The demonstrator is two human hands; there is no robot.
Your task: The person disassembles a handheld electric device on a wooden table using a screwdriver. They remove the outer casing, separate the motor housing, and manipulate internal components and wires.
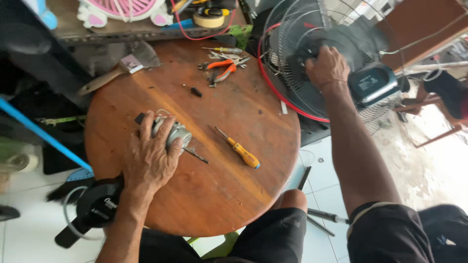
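The left hand [148, 156] holds the motor [173, 134] on the worktop [219, 185], fingers wrapped over it, while the right hand [326, 65] grips the fan [312, 58] hub beyond the edge; an off-balance reach could tip that fan.

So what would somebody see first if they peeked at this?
Probably the round brown wooden table in the middle, where the left hand covers a small silver metal fan motor, its shaft poking right. Beside it lies a yellow-handled screwdriver. At the upper right, the right hand grips the back of a dark wire fan cage with a red rim.
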